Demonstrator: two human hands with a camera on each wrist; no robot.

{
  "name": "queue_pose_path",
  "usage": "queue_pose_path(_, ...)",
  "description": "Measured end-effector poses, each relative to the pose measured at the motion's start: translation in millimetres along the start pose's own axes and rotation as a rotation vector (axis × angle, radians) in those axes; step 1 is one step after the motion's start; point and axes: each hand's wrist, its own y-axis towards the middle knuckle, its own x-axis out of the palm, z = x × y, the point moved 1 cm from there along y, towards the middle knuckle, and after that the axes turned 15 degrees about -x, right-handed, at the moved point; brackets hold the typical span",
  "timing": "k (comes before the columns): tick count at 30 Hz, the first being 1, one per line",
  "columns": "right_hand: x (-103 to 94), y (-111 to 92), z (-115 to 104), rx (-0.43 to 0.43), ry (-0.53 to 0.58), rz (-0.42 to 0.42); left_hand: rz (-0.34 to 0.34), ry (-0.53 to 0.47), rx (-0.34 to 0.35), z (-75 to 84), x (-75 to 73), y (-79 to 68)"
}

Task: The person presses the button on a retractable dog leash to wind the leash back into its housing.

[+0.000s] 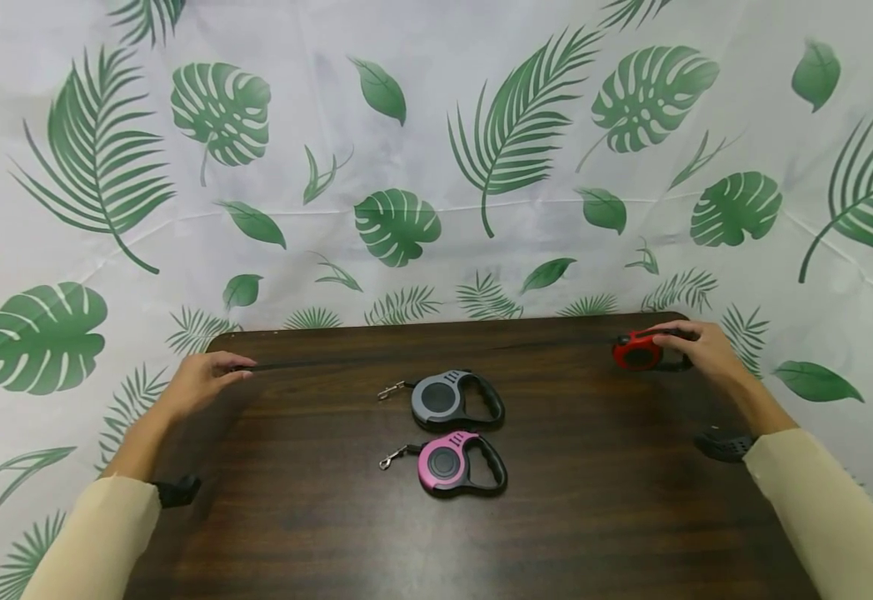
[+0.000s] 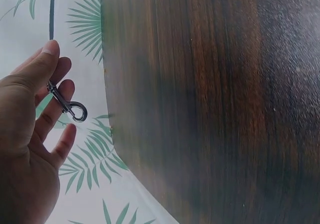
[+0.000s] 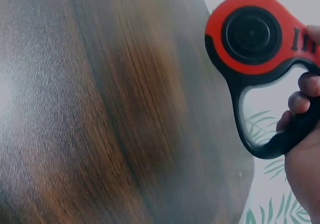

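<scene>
My right hand (image 1: 695,346) grips the black handle of a red retractable dog leash (image 1: 637,353) over the table's back right; the right wrist view shows fingers (image 3: 300,103) curled through its loop. Its thin black cord (image 1: 406,357) runs taut across to the left. At the other end my left hand (image 1: 204,382) pinches the cord between thumb and fingertips, and the metal clip (image 2: 70,103) hangs beside the fingers in the left wrist view. Between the hands lie a grey retractable leash (image 1: 436,398) and, nearer me, a pink retractable leash (image 1: 446,463), both with clips pointing left.
Everything lies on a dark brown wooden table (image 1: 316,533). A white cloth (image 1: 316,250) printed with green leaves hangs behind it and along both sides. Dark straps with wrist cameras (image 1: 725,446) sit on both forearms.
</scene>
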Motion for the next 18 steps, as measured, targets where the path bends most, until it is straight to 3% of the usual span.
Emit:
queue_pose_path(10, -7.3, -2.4, 4.7, 0.007, 0.267, -0.007, 0.033, -0.022, 0.009, 0.1, -6.1, -3.6)
queue_pose_path(13, -8.1, -4.0, 4.3, -0.010, 0.317, -0.008, 0.036, -0.029, 0.022, 1.0, -6.7, -3.5)
queue_pose_path(18, -9.7, -7.1, 1.6, -0.054, 0.503, -0.020, 0.028, -0.031, 0.029, 1.1, -6.9, -4.1)
